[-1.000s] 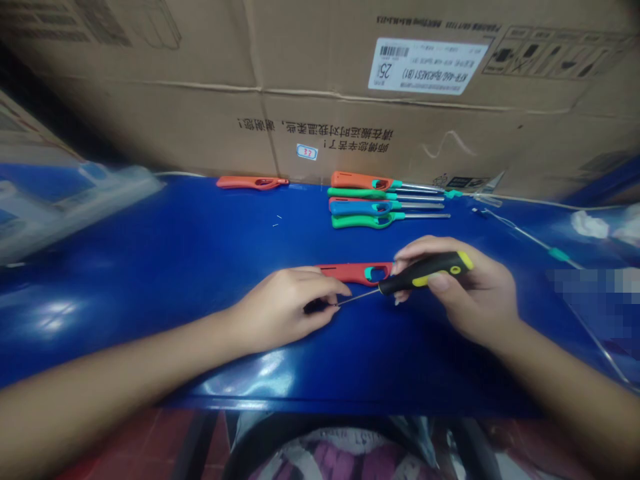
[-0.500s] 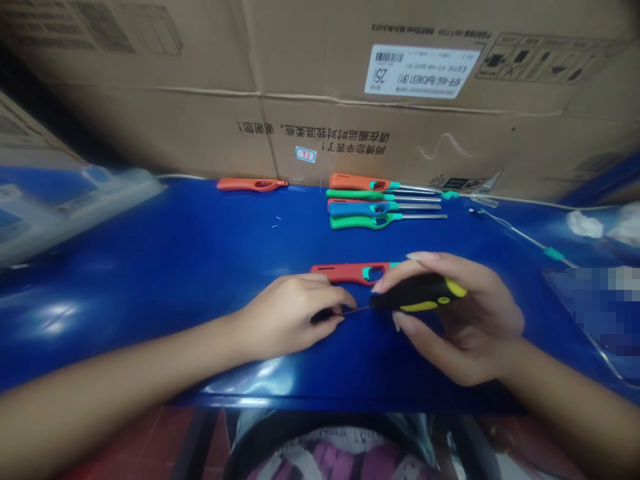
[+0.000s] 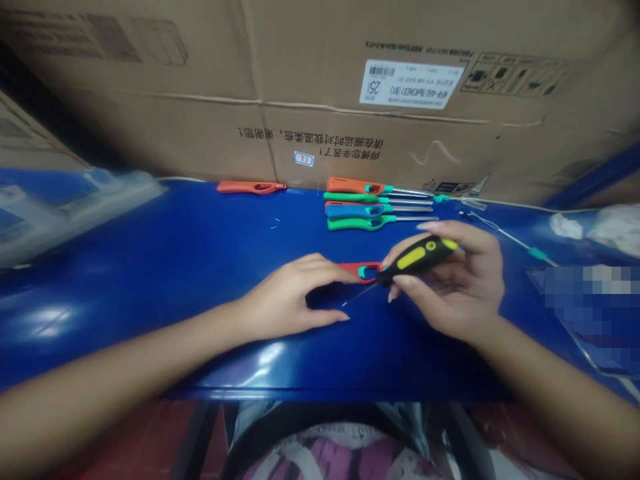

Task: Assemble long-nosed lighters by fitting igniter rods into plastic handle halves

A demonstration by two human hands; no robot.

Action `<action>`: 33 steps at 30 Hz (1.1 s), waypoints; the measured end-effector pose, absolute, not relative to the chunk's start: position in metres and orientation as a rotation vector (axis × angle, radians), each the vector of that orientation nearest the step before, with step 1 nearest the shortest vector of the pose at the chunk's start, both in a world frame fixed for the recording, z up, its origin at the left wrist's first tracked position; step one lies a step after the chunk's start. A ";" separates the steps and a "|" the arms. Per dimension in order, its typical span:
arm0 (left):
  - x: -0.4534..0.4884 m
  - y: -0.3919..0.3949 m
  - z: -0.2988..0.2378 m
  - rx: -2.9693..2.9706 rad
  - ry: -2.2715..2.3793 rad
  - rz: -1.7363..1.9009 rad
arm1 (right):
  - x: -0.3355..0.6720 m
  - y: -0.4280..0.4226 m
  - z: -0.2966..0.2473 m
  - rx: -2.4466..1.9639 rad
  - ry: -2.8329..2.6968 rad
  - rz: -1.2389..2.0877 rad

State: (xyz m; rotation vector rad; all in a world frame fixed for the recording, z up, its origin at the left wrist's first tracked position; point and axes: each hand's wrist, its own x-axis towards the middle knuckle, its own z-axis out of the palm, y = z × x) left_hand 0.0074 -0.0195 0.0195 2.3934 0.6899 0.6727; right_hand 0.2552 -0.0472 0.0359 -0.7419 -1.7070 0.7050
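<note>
My right hand (image 3: 445, 273) grips a black and yellow screwdriver (image 3: 415, 260) by its handle, the thin shaft slanting down to the left. At the shaft's tip shows a tiny pale piece (image 3: 345, 304), too small to name. My left hand (image 3: 310, 293) is beside that tip, thumb and fingers apart with nothing between them. Just behind both hands lies a red long-necked lighter (image 3: 367, 272), partly covered by my left fingers and my right hand; its metal neck is hidden.
Several long-necked lighters (image 3: 356, 211) lie side by side near a cardboard box (image 3: 300, 113). An orange lighter handle (image 3: 250, 187) lies to their left, with small pin-like bits (image 3: 275, 223) before it. A metal rod (image 3: 515, 241) and crumpled white material (image 3: 565, 225) lie right on the blue table (image 3: 150, 267).
My left thumb and fingers have spread from around the screwdriver's tip. The screwdriver's handle has tilted upward in my right hand, and its tip now shows.
</note>
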 end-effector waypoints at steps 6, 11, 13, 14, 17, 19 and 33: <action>-0.008 0.005 0.015 2.343 0.967 0.549 | 0.261 -0.028 0.050 -0.829 -1.593 0.646; 0.005 0.003 0.010 2.287 0.922 0.624 | 0.264 -0.010 0.061 -0.900 -1.676 0.598; 0.016 -0.001 0.008 2.296 0.896 0.650 | 0.261 -0.004 0.060 -0.879 -1.757 0.576; 0.022 -0.003 0.007 2.302 0.881 0.660 | 0.260 -0.001 0.059 -0.855 -1.785 0.568; 0.035 -0.006 0.002 2.303 0.842 0.688 | 0.255 0.005 0.048 -0.753 -1.774 0.534; 0.038 -0.006 -0.002 2.291 0.828 0.723 | 0.254 0.005 0.041 -0.688 -1.752 0.488; 0.034 -0.008 -0.009 2.040 0.811 1.060 | 0.250 -0.015 0.028 -0.737 -1.629 0.300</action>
